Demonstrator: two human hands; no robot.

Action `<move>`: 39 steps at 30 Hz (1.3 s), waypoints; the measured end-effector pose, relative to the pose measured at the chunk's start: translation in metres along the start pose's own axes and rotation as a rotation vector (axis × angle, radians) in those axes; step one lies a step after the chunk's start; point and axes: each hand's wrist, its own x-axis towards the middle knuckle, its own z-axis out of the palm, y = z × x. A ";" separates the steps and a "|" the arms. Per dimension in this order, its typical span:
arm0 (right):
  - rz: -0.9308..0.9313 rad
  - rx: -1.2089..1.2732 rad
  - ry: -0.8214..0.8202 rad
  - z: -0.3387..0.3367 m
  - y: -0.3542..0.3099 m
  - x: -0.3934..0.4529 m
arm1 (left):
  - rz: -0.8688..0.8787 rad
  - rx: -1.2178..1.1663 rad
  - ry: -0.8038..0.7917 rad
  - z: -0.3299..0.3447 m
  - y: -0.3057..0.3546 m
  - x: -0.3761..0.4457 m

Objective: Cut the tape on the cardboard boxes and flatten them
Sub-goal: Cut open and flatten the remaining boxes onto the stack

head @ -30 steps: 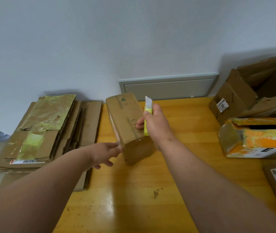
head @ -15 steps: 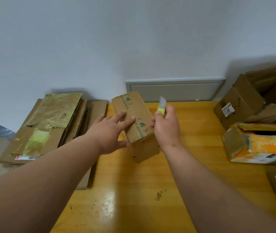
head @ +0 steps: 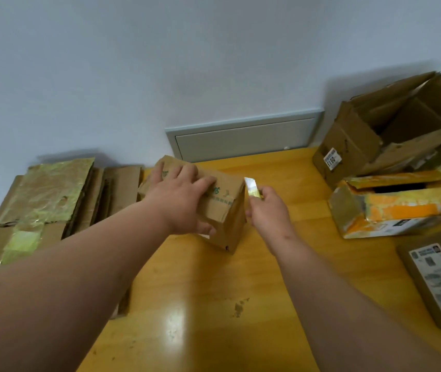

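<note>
Lying under left hand (head: 180, 202), box (head: 227, 210) beside knife (head: 251, 187).

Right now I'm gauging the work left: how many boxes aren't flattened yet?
4: one under the left hand at center, an open brown one far right, an orange one before it, a labelled one at the right edge. More may sit out of frame.

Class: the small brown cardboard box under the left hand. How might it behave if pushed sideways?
The small brown cardboard box stands tallish and already tilted, so it probably tips. Likely light: one left hand steadies it.
</note>
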 end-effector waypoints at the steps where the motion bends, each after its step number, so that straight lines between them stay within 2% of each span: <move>1: 0.020 0.010 -0.026 -0.002 0.004 -0.001 | 0.044 -0.014 -0.022 -0.002 0.001 0.005; 3: 0.029 0.021 -0.042 -0.006 0.010 -0.002 | 0.110 -0.062 -0.093 -0.005 0.004 0.012; 6: -0.007 0.018 -0.042 -0.011 0.018 0.000 | 0.119 -0.060 -0.144 -0.009 0.008 0.020; 14: -0.112 -0.062 -0.030 -0.019 0.028 0.000 | 0.125 -0.117 -0.093 -0.008 0.023 0.025; 34: -0.187 -0.131 -0.055 -0.024 0.020 -0.001 | 0.095 -0.154 -0.089 -0.006 0.022 0.028; 39: -0.345 -0.266 -0.142 -0.020 0.017 -0.020 | 0.087 -0.166 -0.071 -0.007 0.021 0.030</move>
